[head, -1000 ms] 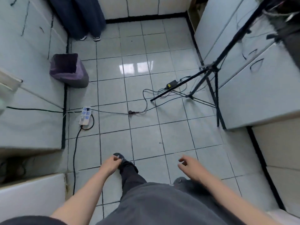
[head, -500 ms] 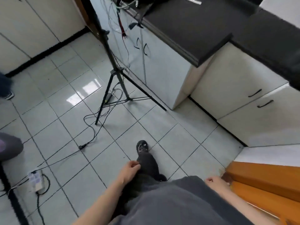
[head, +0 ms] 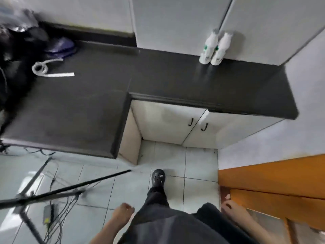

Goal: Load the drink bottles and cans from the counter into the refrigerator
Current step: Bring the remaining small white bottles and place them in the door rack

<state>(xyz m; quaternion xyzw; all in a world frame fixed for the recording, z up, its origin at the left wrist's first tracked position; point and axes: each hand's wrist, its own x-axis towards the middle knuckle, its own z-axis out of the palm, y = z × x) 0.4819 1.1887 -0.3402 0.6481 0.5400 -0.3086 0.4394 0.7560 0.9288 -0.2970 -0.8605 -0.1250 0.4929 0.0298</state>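
2 white bottles [head: 209, 48] with green labels stand side by side on the dark counter [head: 158, 76] at 1 o'clock, backs to the white cabinet front [head: 175, 23]. Left hand [head: 123, 214] low at 7 o'clock, fingers loosely curled, empty. Right hand [head: 232, 211] low at 5 o'clock, also loosely curled, nothing in it, just beside the orange wood panel [head: 272, 176]. Bottles well apart from both: 1 o'clock off the left hand, near 12 off the right. Black shoe [head: 158, 178] on floor tiles [head: 198, 166] between hands and counter. Tripod [head: 52, 192] at 8 o'clock.
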